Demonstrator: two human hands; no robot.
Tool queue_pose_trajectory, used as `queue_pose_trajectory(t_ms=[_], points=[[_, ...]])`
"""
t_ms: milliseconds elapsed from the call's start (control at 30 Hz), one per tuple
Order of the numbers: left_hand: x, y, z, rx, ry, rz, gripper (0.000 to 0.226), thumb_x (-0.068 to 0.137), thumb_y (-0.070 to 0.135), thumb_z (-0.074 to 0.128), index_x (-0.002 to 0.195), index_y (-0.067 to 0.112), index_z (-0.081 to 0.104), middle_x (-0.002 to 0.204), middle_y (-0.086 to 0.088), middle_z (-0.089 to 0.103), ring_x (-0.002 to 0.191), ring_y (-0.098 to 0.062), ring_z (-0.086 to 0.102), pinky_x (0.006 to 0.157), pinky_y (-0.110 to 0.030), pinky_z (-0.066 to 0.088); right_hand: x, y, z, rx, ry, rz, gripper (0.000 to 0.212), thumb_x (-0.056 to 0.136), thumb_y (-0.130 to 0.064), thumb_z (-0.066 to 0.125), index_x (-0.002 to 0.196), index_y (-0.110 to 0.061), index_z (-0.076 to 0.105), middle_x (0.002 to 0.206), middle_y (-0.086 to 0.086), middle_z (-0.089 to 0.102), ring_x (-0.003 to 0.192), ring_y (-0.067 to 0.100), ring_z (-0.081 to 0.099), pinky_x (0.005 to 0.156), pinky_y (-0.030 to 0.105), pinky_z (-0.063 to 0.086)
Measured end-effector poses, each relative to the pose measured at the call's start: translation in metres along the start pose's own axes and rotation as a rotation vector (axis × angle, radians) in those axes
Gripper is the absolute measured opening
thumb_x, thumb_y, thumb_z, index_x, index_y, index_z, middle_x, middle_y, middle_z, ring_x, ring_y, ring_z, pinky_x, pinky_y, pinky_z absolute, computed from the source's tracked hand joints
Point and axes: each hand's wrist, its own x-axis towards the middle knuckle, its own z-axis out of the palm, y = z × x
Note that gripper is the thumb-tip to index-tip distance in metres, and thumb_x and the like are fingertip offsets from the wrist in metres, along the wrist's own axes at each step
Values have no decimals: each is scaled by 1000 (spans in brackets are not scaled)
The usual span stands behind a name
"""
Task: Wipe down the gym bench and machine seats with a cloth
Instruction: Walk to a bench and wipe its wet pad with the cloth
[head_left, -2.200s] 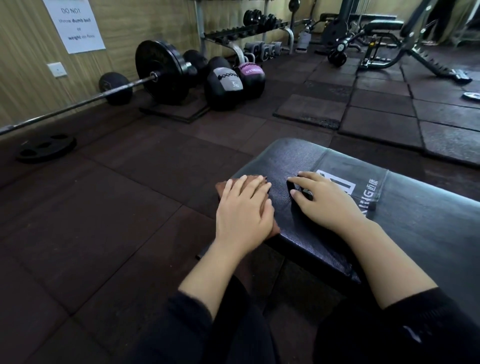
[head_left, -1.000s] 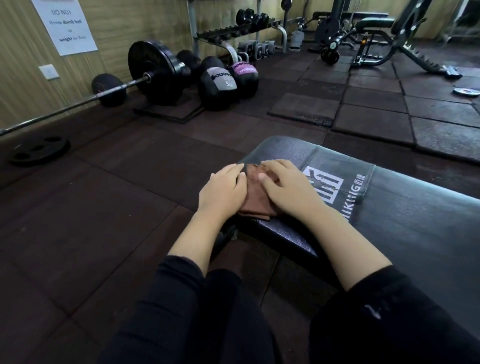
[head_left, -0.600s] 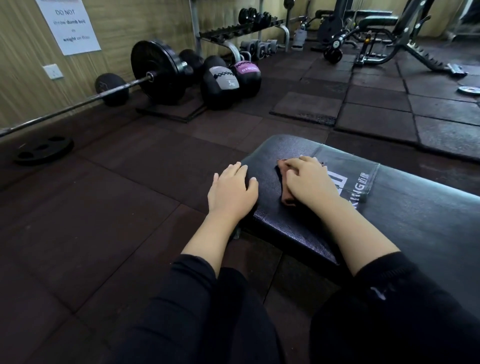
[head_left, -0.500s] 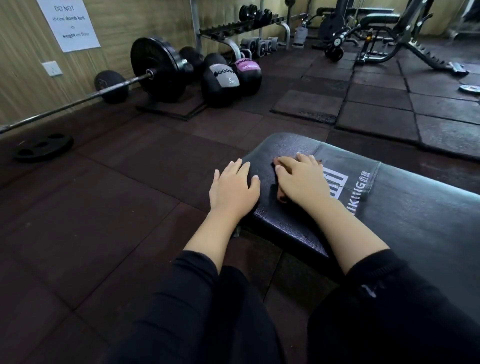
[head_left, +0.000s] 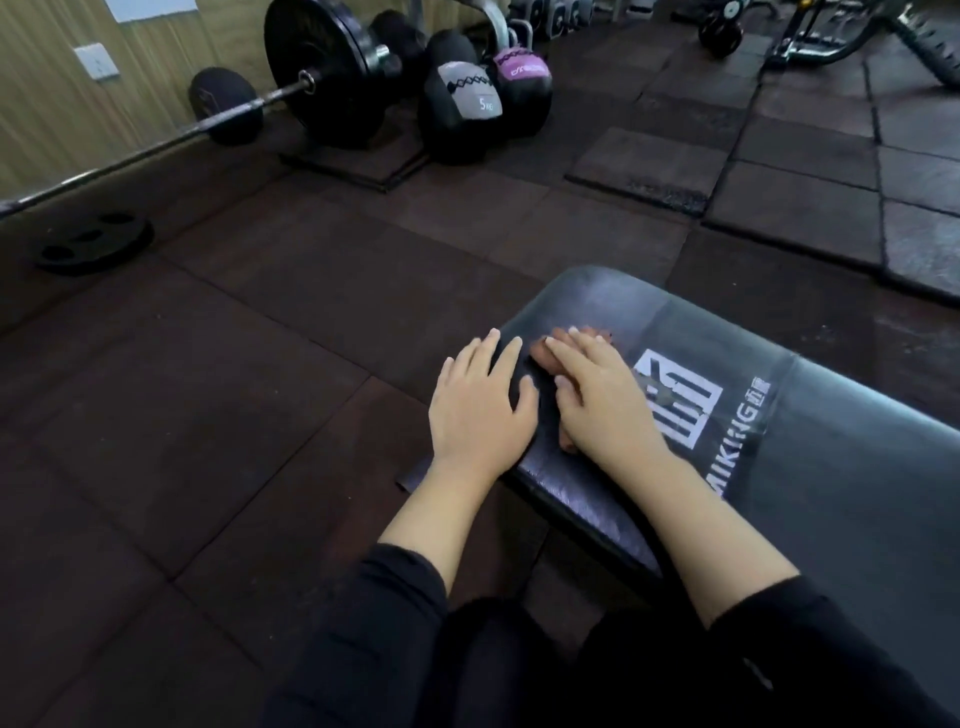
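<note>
A black padded gym bench (head_left: 831, 467) with a white logo runs from the middle to the lower right. A small brown cloth (head_left: 550, 358) lies near the bench's left end, mostly hidden under my right hand (head_left: 602, 400), which presses flat on it with straight fingers. My left hand (head_left: 478, 410) rests flat on the bench's left edge, fingers spread, just beside the cloth and apart from it.
A loaded barbell (head_left: 322, 78) lies along the wooden wall at the upper left, with medicine balls (head_left: 462, 104) beside it. A loose weight plate (head_left: 93, 244) lies on the dark rubber floor. Another bench frame (head_left: 857, 36) stands at the far right.
The cloth passed from under my left hand to under my right hand, which has slid it along the bench toward the far end. My left hand moved to the bench edge.
</note>
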Motion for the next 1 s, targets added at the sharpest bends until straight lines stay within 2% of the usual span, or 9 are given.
queue_pose_trajectory(t_ms=[100, 167, 233, 300, 367, 500, 667, 833, 1000], points=[[3, 7, -13, 17, -168, -46, 59, 93, 41, 25, 146, 21, 41, 155, -3, 33, 144, -20, 27, 116, -44, 19, 0, -5, -7, 4, -84, 3, 46, 81, -2, 38, 124, 3, 56, 128, 25, 53, 122, 43, 46, 111, 48, 27], [7, 10, -25, 65, -283, -72, 52, 99, 37, 31, 149, 23, 34, 158, 0, 26, 146, -17, 19, 118, -41, 16, 0, -8, -12, -8, -172, 18, 53, 80, -7, 27, 122, 7, 56, 125, 28, 54, 118, 48, 48, 107, 54, 32], [12, 17, -44, 99, -370, -109, 50, 100, 34, 36, 149, 23, 33, 157, 0, 29, 145, -16, 22, 117, -40, 20, 3, -16, -27, -8, -286, 46, 61, 77, -12, 21, 124, 9, 54, 126, 29, 52, 118, 49, 48, 105, 53, 35], [15, 27, -67, 110, -425, -148, 49, 100, 33, 37, 148, 23, 35, 150, 2, 38, 139, -16, 31, 110, -38, 29, 7, -28, -51, -21, -368, 94, 56, 80, -6, 28, 132, 7, 47, 135, 26, 45, 125, 44, 42, 108, 43, 34], [17, 42, -95, 128, -458, -160, 48, 99, 33, 36, 147, 23, 36, 143, 3, 46, 130, -19, 40, 100, -38, 37, 9, -40, -78, -26, -446, 136, 56, 84, 2, 38, 139, -2, 39, 143, 19, 37, 131, 37, 36, 109, 37, 30], [19, 79, -164, 178, -511, -150, 46, 99, 33, 36, 144, 21, 39, 135, 0, 51, 123, -23, 46, 91, -39, 40, 5, -71, -139, 26, -491, 227, 52, 89, 0, 40, 141, -6, 38, 143, 17, 37, 126, 37, 41, 107, 39, 32], [10, 134, -264, 207, -599, -187, 32, 97, 27, 39, 126, 17, 48, 126, -5, 54, 118, -26, 48, 90, -39, 39, -9, -123, -233, 52, -529, 266, 49, 92, 0, 41, 140, -5, 37, 139, 17, 41, 125, 34, 42, 106, 36, 33], [-5, 188, -355, 221, -615, -178, 34, 98, 29, 37, 128, 18, 49, 129, -3, 55, 119, -25, 48, 92, -41, 37, -28, -173, -321, 42, -565, 261, 53, 92, -5, 45, 143, -8, 32, 139, 15, 39, 126, 32, 40, 107, 36, 31], [-24, 219, -426, 226, -590, -227, 38, 99, 30, 35, 134, 21, 47, 130, -1, 55, 118, -24, 49, 93, -40, 36, -48, -212, -383, 25, -571, 271, 49, 96, -8, 39, 143, -8, 29, 143, 15, 35, 129, 31, 37, 107, 36, 31]])
